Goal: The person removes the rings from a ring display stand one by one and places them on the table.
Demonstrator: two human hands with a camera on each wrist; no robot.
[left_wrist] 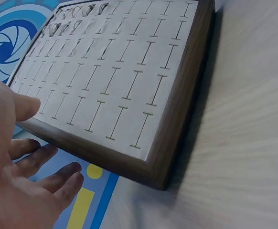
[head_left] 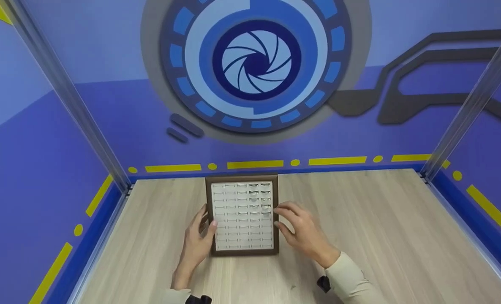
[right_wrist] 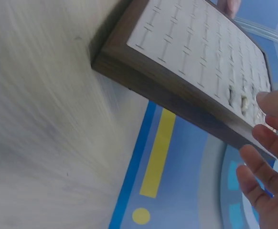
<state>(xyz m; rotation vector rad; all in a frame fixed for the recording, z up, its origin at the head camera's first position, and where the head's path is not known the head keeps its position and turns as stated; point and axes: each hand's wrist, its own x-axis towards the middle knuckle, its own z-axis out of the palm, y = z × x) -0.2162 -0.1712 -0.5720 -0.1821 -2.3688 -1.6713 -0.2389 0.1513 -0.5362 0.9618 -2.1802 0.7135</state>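
2 metal posts (head_left: 69,95) | blue wall (head_left: 107,122) | aperture emblem (head_left: 257,63) | wood-grain table (head_left: 360,219)

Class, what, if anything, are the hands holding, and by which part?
The left hand has its thumb over the framed tray's left edge; a firm grip cannot be told. Nor can whether the right hand pinches anything.

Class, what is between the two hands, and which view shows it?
The brown-framed tray, holding some rings, is between the left hand and the right hand; the head view shows it.
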